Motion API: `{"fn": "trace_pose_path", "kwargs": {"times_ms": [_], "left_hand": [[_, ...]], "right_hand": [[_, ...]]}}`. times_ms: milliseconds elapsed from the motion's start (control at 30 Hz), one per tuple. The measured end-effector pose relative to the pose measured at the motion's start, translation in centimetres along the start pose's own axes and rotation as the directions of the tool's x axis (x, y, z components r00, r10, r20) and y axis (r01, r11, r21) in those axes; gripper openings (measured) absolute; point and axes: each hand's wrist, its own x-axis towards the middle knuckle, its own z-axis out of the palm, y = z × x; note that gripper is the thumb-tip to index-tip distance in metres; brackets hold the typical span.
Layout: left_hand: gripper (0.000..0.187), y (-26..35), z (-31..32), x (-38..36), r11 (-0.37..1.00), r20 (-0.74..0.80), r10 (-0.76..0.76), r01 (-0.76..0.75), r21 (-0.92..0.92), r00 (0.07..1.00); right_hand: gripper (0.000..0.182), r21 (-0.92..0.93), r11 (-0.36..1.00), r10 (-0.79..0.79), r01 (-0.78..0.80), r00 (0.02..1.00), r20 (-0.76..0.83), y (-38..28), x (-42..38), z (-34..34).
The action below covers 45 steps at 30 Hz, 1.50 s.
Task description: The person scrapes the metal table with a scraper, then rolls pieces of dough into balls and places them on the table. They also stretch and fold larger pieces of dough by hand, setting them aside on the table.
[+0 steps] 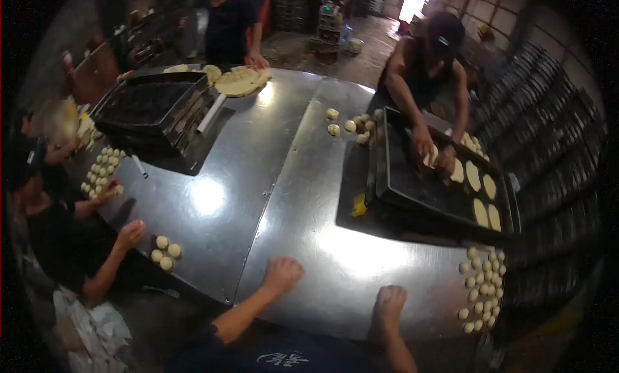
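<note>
On the steel table [309, 179], my left hand [283, 274] rests near the front edge, its fingers curled down over whatever may be under them. My right hand [391, 303] lies to the right, also curled, palm down. Anything beneath either hand is hidden. Many round dough balls [478, 289] are grouped at the table's right end, beyond my right hand. A smaller group of dough balls [166, 263] sits to the left of my left hand.
Across the table a co-worker [425, 70] handles dough over a dark tray [445, 208] with flat dough pieces. Another person [232, 25] stands by a large dough mass [238, 83]. People work at left near stacked trays [151, 105]. Racks [548, 147] stand at right.
</note>
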Motion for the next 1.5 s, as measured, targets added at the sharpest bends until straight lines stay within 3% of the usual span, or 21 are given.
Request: {"fn": "trace_pose_path", "kwargs": {"times_ms": [33,100,167,200,233,300,400,533,600,700,767,800,933,1133,1200,1233,1333,1400,1433,1467,1500], "left_hand": [[0.014,-1.4,-0.3,0.6,0.985,0.078,-0.073,0.059,0.165,0.994],[0.012,-0.8,-1.8,5.4,0.954,-0.113,-0.3,0.296,-0.047,0.947],[0.012,2.1,-0.4,5.3,0.944,-0.032,-0.293,0.284,-0.17,0.955],[0.013,2.9,0.1,6.0,0.916,0.003,-0.313,0.303,-0.264,0.95],[0.016,3.3,0.6,3.9,0.943,0.093,-0.223,0.239,-0.231,0.97],[0.017,2.0,0.0,0.3,0.982,0.059,0.016,-0.004,-0.19,0.998],[0.018,-1.8,-2.7,2.1,0.993,0.088,0.026,-0.016,-0.115,0.996],[0.021,0.6,-1.3,6.0,0.912,0.044,-0.375,0.377,-0.164,0.926],[0.022,2.3,-0.8,5.2,0.844,0.061,-0.447,0.444,-0.3,0.892],[0.026,2.3,-1.2,1.1,0.948,-0.003,-0.22,0.213,-0.238,0.975],[0.028,0.9,-4.2,1.2,0.935,0.111,-0.352,0.354,0.002,0.929],[0.027,-2.4,-2.0,1.0,0.967,-0.043,-0.248,0.25,0.047,0.968],[0.024,1.8,0.3,6.0,0.832,-0.17,-0.555,0.538,-0.135,0.815],[0.035,5.6,-0.5,0.5,0.935,-0.293,-0.355,0.328,-0.138,0.888],[0.045,7.1,-1.7,1.4,0.692,-0.295,-0.72,0.617,-0.373,0.629],[0.043,8.2,-0.8,3.4,0.648,-0.335,-0.759,0.6,-0.469,0.558],[0.033,14.2,4.1,8.4,0.796,-0.183,-0.481,0.339,-0.502,0.857],[0.035,26.9,4.5,15.3,0.601,-0.128,-0.442,0.188,-0.777,0.888],[0.039,30.7,5.9,17.2,0.482,0.05,-0.445,0.287,-0.828,0.894],[0.039,33.4,8.6,18.9,0.562,-0.052,-0.245,0.098,-0.821,0.968],[0.045,36.4,11.1,20.1,0.496,0.065,-0.192,0.154,-0.854,0.979]], "right_hand": [[0.018,0.072,0.951,0.302,-0.3,0.953,-0.024,1.1,0.2,0.5],[0.01,0.253,0.771,0.603,-0.584,0.798,0.003,1.5,3.2,1.9],[0.011,0.379,0.725,0.638,-0.575,0.767,-0.057,-1.8,6.5,1.0],[0.011,0.263,0.567,0.723,-0.781,0.624,0.295,-5.2,9.4,-3.3],[0.011,0.264,0.901,0.371,-0.344,0.927,-0.059,-4.2,5.2,0.2],[0.012,0.297,0.9,0.349,-0.32,0.936,-0.049,-5.2,3.1,-2.5],[0.012,0.086,0.926,0.372,-0.366,0.926,-0.066,-0.8,0.0,-2.6],[0.009,0.132,0.784,0.621,-0.607,0.767,-0.163,0.7,3.1,0.8],[0.011,0.268,0.802,0.569,-0.533,0.819,-0.076,-3.1,3.0,-2.0],[0.013,0.175,0.917,0.376,-0.36,0.924,-0.072,-2.3,-1.3,-5.2],[0.016,0.097,0.951,0.298,-0.292,0.953,-0.059,0.5,-3.0,-6.1],[0.016,0.111,0.951,0.294,-0.287,0.955,-0.05,2.1,-2.5,-5.5],[0.014,0.276,0.802,0.572,-0.53,0.814,-0.097,3.0,0.1,-2.7],[0.05,0.432,0.774,0.484,-0.462,0.873,0.065,2.5,-6.5,-7.6],[0.047,0.663,0.339,0.702,-0.668,0.648,0.295,4.6,-7.7,-10.1],[0.047,0.667,0.349,0.677,-0.659,0.669,0.306,6.1,-8.3,-10.6],[0.043,0.658,0.331,0.776,-0.676,0.592,0.217,11.5,-6.5,-14.0],[0.038,0.582,0.576,0.711,-0.574,0.703,-0.011,16.2,-5.5,-15.4],[0.038,0.525,0.615,0.7,-0.589,0.714,-0.018,18.5,-5.0,-15.9],[0.038,0.457,0.648,0.697,-0.609,0.716,-0.034,20.5,-4.5,-16.1],[0.041,0.361,0.697,0.673,-0.62,0.739,-0.032,22.1,-3.9,-16.1]]}}
